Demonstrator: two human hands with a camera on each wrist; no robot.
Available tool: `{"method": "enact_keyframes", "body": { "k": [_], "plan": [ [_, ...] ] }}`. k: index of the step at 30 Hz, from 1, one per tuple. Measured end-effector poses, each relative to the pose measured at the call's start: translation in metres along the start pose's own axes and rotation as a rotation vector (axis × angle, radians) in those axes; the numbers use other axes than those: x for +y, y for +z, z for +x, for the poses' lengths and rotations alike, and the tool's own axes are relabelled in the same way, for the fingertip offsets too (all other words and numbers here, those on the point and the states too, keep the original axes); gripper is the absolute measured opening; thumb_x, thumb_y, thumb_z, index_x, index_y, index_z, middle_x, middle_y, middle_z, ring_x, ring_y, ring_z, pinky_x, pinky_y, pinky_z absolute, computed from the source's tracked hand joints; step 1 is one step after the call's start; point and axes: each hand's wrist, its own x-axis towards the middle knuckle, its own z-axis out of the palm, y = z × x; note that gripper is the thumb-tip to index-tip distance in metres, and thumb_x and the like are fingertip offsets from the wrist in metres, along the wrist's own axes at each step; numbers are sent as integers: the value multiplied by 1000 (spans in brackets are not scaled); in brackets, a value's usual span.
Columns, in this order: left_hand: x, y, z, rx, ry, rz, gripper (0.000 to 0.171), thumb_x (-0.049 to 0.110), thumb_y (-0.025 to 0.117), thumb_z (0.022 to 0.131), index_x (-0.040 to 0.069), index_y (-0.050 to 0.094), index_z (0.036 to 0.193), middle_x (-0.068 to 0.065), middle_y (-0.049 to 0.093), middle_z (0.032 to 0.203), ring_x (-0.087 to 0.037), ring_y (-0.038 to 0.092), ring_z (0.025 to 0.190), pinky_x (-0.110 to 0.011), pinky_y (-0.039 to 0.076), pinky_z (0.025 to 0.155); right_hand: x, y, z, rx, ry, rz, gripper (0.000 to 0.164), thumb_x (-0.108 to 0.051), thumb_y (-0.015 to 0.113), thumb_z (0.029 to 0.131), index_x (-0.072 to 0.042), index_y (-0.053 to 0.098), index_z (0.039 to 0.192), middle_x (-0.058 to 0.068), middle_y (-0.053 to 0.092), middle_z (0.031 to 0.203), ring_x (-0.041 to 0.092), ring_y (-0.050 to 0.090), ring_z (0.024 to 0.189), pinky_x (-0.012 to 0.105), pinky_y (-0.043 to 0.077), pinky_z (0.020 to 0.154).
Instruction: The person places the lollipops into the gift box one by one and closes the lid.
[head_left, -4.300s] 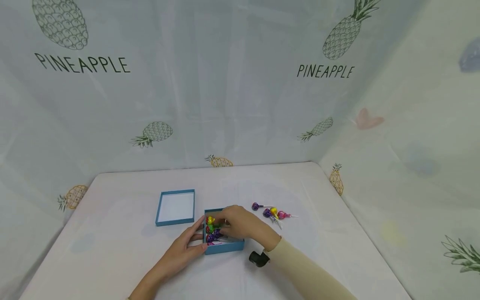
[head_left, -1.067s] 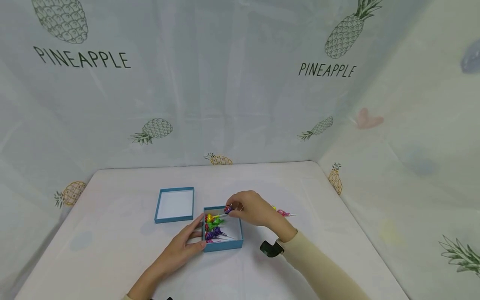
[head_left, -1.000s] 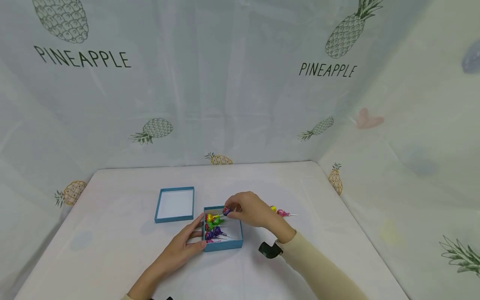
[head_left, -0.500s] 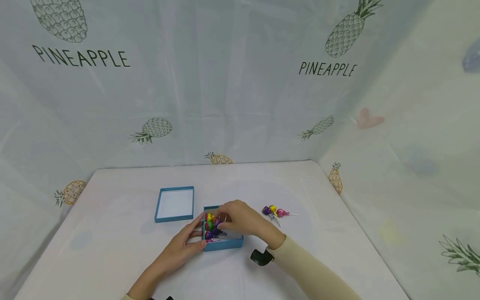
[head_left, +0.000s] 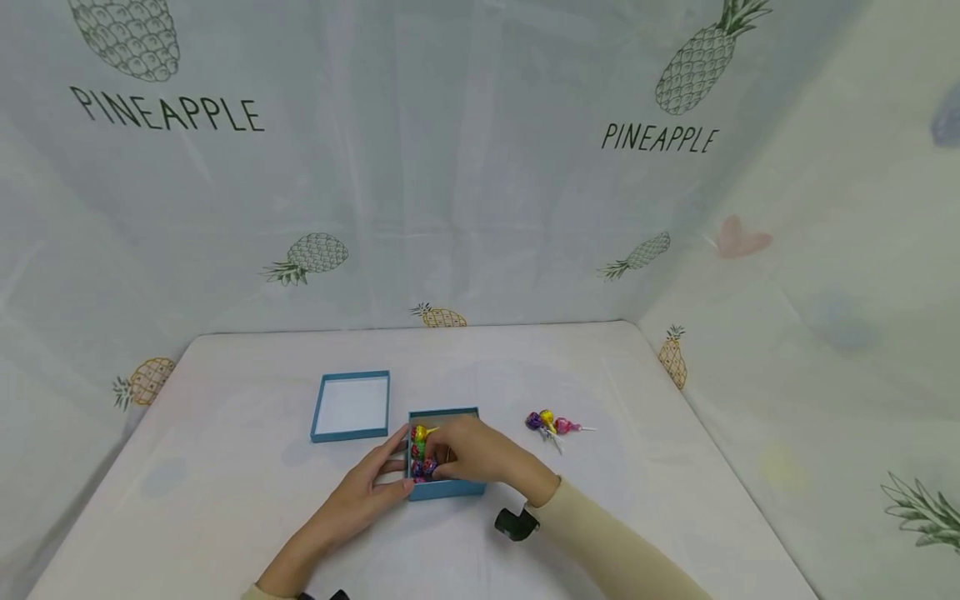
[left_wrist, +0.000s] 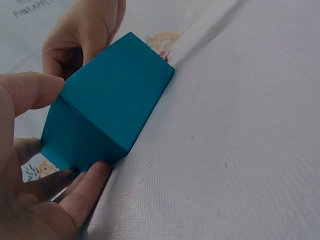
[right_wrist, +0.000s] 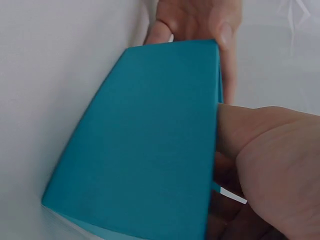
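An open blue box (head_left: 447, 489) stands on the table in the head view, with several wrapped lollipops (head_left: 421, 433) along its left side. My left hand (head_left: 367, 490) rests against the left wall, fingers extended along it and thumb at the near corner. In the left wrist view, its fingertips (left_wrist: 95, 175) touch the box low on that wall. Inside the box, my right hand (head_left: 476, 452) pinches a purple lollipop (head_left: 430, 467) among the others. The right wrist view shows the box wall hiding those fingertips.
The shallow blue lid (head_left: 350, 435) lies white inside up, left of the box and farther back. Right of the box is a small group of loose lollipops (head_left: 562, 425), purple, yellow and pink. A patterned cloth (head_left: 465, 183) hangs behind the table.
My right hand has carried a purple lollipop from the loose group into the box and moved it toward the near left. My left hand has stayed at the box.
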Motion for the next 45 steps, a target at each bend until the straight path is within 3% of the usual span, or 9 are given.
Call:
{"method": "enact_keyframes", "body": {
  "k": [7,15,30,38,45],
  "plan": [
    [1,-1,0,1,-3,6,79,32,70,105,33,25,170,-15,39,165,-35,53,142,-20,52,99,-1,4,3,-7,-16,-36,11,-14,83,94,-11,78,102,-4,72,87,2,59,74,10,48,70],
    [1,-1,0,-8,20,3,79,27,69,105,30,25,170,-18,40,164,-36,53,141,-19,52,98,1,6,5,-16,14,-67,13,-14,86,90,-14,77,99,-7,69,83,2,57,73,12,48,69],
    [-3,-2,2,-6,-21,-11,80,31,70,105,36,23,170,-13,46,159,-31,54,140,-20,53,98,1,5,3,-10,-26,-61,18,-10,88,88,-13,78,102,-7,72,88,0,60,75,9,48,70],
    [0,1,2,5,-43,23,80,34,70,104,33,25,170,-15,46,159,-33,54,140,-21,54,98,7,-15,-11,-13,-38,-1,21,-12,87,90,-11,80,110,-1,77,100,13,70,88,15,53,79],
    [3,2,2,31,-59,51,82,39,73,101,33,27,169,-14,45,161,-32,54,140,-22,53,98,18,-54,-37,86,18,19,26,-12,83,94,-7,78,119,3,77,112,24,72,99,32,61,87]
  ]
}}
